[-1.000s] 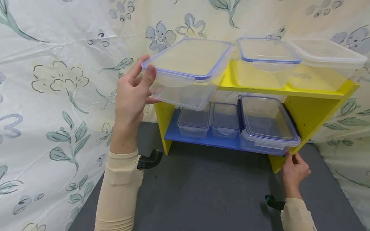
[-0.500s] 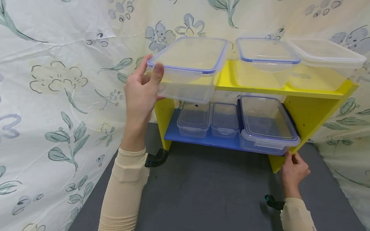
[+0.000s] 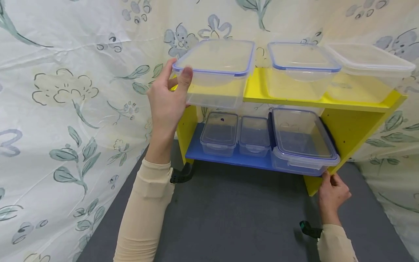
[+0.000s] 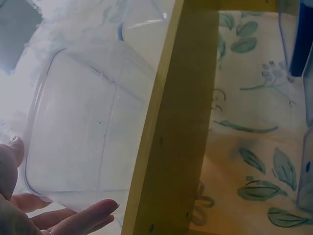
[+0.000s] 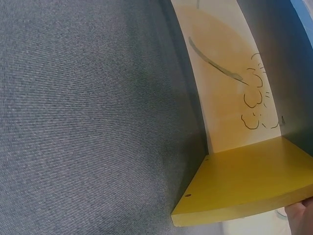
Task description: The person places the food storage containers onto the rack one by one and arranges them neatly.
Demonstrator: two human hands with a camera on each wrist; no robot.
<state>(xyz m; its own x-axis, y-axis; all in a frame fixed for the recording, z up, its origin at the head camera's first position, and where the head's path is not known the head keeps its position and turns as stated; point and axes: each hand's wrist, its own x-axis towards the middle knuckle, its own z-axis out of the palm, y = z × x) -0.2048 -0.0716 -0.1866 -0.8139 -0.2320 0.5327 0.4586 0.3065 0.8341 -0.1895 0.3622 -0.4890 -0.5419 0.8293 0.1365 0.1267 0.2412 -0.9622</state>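
Note:
My left hand [image 3: 167,103] grips a clear plastic food container [image 3: 217,87] with a blue-rimmed lid by its left end, thumb at the lid's edge. That container overlaps the left end of the yellow top shelf [image 3: 256,92]. In the left wrist view, fingers [image 4: 85,218] reach under the container [image 4: 73,127], beside the yellow panel [image 4: 171,117]. Low on the right, my right hand [image 3: 334,194] pinches the front edge of the shelf unit's right side panel [image 3: 347,127]. Only part of this hand [image 5: 301,215] shows at the panel in the right wrist view.
On the top shelf stand another blue-rimmed container [image 3: 301,80] and a white-lidded one [image 3: 366,72]. Two small containers [image 3: 219,134] and a larger one [image 3: 304,142] sit on the blue lower shelf [image 3: 229,160]. A dark grey surface [image 3: 235,211] lies below, floral cloth [image 3: 75,120] behind.
My left hand has carried the container to the right, levelling it and bringing it back over the top shelf's left end. The right hand stays at the side panel.

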